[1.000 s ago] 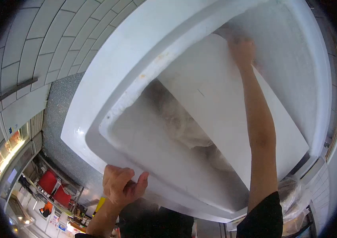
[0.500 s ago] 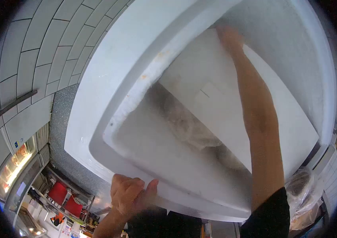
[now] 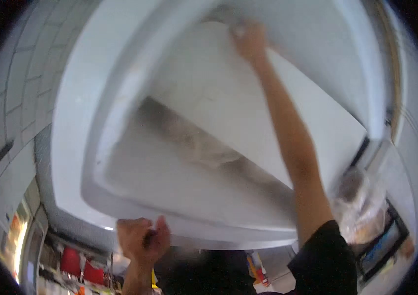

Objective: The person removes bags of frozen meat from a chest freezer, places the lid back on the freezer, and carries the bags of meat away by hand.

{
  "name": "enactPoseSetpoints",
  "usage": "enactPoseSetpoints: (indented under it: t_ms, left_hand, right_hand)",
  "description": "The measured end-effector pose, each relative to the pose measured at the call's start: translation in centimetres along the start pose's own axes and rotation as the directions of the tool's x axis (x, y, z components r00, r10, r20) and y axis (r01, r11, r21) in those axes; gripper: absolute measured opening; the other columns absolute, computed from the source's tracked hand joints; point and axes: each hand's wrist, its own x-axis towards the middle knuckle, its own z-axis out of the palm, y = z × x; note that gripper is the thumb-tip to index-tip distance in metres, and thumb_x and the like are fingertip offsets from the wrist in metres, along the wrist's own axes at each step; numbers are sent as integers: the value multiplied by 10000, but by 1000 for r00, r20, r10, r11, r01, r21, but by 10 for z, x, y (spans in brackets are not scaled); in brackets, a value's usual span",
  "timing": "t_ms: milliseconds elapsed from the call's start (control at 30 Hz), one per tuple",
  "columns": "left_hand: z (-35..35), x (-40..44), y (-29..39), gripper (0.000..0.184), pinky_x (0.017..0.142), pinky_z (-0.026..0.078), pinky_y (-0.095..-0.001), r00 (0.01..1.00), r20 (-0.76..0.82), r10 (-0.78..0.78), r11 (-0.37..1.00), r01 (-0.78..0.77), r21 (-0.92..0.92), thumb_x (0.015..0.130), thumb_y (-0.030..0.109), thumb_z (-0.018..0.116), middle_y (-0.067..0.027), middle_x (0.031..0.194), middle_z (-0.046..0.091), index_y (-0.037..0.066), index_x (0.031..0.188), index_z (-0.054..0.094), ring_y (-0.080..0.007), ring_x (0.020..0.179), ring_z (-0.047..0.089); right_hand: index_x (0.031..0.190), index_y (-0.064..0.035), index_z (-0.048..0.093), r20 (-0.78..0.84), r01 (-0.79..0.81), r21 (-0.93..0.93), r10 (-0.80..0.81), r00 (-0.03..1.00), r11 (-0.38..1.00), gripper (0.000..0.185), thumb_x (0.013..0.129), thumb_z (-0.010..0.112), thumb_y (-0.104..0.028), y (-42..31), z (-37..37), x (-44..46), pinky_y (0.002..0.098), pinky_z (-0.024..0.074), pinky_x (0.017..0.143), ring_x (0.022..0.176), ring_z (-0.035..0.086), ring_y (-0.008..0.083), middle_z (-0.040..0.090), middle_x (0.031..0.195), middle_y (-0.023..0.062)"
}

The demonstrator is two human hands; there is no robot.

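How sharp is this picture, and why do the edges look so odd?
Head view: soft overall, with the wall tiles and right hand blurred; head view: black corners and the white rim bowing suggest a wide-angle lens; head view: a bright strip glares at lower left.

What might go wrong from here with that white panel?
The panel could slip if the right hand, at its far end, lacks a firm hold; blur hides the grip. If shifted, it might snag the pale bundle showing beside its long edge. The left hand, at the rim, might slide if it takes weight.
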Motion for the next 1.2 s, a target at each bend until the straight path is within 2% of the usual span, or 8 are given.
enactPoseSetpoints:
  t_ms: [67, 167, 300, 500, 700, 900, 1000, 1200]
  left_hand:
    - [-1, 1, 4, 149, 464, 339, -293, 999, -17, -27, 1000, 27, -1, 800, 7, 682, -84, 696, 569, 29, 878, 557, -169, 566, 461]
    - [1, -5, -6, 289, 453, 296, -250, 995, -38, 89, 996, -90, -16, 825, 16, 671, -55, 700, 544, 13, 1048, 487, -126, 560, 442]
    - [3, -5, 0, 243, 429, 296, -245, 997, -33, 76, 996, -74, 44, 863, -22, 614, -81, 765, 535, -3, 1070, 488, -123, 604, 455]
    - [9, -8, -8, 221, 496, 405, -247, 990, -84, 114, 993, -109, 51, 889, -8, 603, -93, 865, 545, -34, 1085, 504, -128, 681, 501]
    - [5, -13, -15, 231, 606, 454, -222, 995, -95, -13, 999, 18, 51, 889, 27, 636, -82, 887, 580, -40, 1091, 547, -102, 726, 523]
    - [12, -8, 1, 244, 651, 465, -208, 987, -163, 8, 999, 1, 53, 889, 38, 643, -62, 871, 597, -38, 1104, 555, -81, 741, 533]
    - [12, -10, 2, 239, 665, 470, -209, 987, -158, -30, 997, 41, 70, 882, 36, 650, -58, 879, 599, -29, 1097, 567, -78, 756, 547]
    - [8, -11, -3, 273, 715, 490, -223, 990, -138, -37, 998, 44, 54, 880, 116, 681, -43, 874, 641, 20, 1121, 596, -79, 791, 584]
  right_hand:
    - [1155, -25, 572, -46, 18, 217, -8, 999, 976, 437, 861, 648, -339, -20, -44, -54, 477, 419, 888, 1011, 531, 368, 560, 1112, 221]
    - [1115, -47, 591, 403, -239, 426, 53, 914, 873, 345, 888, 634, -304, -60, -137, -154, 414, 437, 909, 1020, 554, 301, 572, 1077, 146]
    - [1106, -49, 584, 840, -755, 280, 230, 492, 593, 286, 885, 638, -223, -80, -255, -251, 391, 417, 974, 1090, 549, 274, 578, 1118, 141]
    - [1355, 5, 374, 231, -545, -327, 624, 746, 772, 708, 810, 715, -292, 45, -360, -339, 511, 271, 1096, 1330, 268, 469, 284, 1415, 321]
    - [1417, -10, 321, 628, -119, -186, 211, 749, 975, 753, 821, 691, -281, 60, -352, -328, 565, 222, 1100, 1373, 207, 461, 204, 1459, 334]
    - [1376, 95, 332, 656, 384, -390, -40, 753, 837, 783, 776, 707, -240, 34, -243, -317, 487, 401, 1015, 1284, 373, 449, 320, 1384, 365]
    - [1293, 121, 438, 680, 476, -317, -153, 717, 820, 508, 863, 541, -130, 31, -260, -305, 464, 499, 891, 1179, 493, 454, 463, 1296, 340]
    - [1305, 124, 385, 737, 437, -171, -180, 652, 883, 651, 784, 639, -171, 28, -273, -289, 426, 502, 912, 1182, 488, 433, 400, 1343, 345]
